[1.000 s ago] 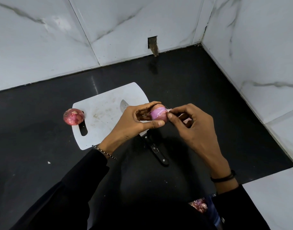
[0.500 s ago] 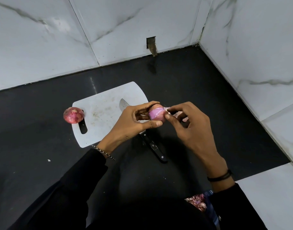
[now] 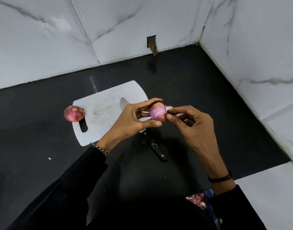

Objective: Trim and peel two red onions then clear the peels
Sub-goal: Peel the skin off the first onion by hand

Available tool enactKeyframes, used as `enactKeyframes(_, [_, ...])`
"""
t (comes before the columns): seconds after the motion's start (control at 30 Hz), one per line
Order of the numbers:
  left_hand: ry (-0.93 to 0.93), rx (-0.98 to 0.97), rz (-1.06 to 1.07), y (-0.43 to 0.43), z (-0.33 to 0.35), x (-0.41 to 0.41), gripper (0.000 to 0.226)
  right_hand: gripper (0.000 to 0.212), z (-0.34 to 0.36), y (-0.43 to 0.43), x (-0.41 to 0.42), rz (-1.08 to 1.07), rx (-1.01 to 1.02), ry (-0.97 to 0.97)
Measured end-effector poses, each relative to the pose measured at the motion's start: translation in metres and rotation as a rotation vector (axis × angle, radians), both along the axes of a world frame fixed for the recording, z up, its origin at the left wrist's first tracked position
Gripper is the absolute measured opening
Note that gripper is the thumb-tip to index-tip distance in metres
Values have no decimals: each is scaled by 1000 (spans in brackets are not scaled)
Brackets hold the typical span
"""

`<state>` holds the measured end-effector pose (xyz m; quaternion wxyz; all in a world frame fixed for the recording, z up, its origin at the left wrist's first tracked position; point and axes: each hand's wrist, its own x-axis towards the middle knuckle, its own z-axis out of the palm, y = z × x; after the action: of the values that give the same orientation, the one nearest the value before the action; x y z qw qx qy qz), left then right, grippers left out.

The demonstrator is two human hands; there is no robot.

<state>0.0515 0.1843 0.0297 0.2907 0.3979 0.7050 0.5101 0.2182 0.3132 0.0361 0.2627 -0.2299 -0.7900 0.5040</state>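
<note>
Two red onions are in view. The first onion [image 3: 157, 113] is held above the near right corner of the white cutting board [image 3: 106, 113]. It is partly peeled, with glossy purple flesh on its near side and pale skin on its far side. The left hand [image 3: 134, 120] grips it, thumb under the near side and fingers curled over the far side. The right hand [image 3: 193, 128] has its fingers curled, and its thumb and forefinger pinch at the right end of this onion, where a pale flap of peel [image 3: 169, 107] stands out.

The second onion [image 3: 74, 113] sits unpeeled at the left edge of the board, overlapping that edge just beside the handle slot. A knife [image 3: 154, 146] lies across the board's near right edge. Its blade tip is on the board and its black handle is on the black counter [image 3: 200, 83], pointing toward the person. The left hand hides its middle. A heap of reddish peels [image 3: 196, 199] shows at the near edge, right of centre; what holds it cannot be told. White marble tiles [image 3: 42, 47] line the far and right walls.
</note>
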Motion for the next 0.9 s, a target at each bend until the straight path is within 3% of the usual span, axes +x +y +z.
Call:
enactKeyframes(0.5, [130, -75, 0, -3, 9, 7, 69, 17, 3, 5, -7, 40, 379, -158])
enactKeyframes(0.73, [142, -78, 17, -1, 9, 12, 61, 12, 0, 3, -8, 91, 409, -292])
enactKeyframes(0.9, [88, -59, 45, -1, 2, 11, 65, 11, -4, 2, -6, 38, 279, -180])
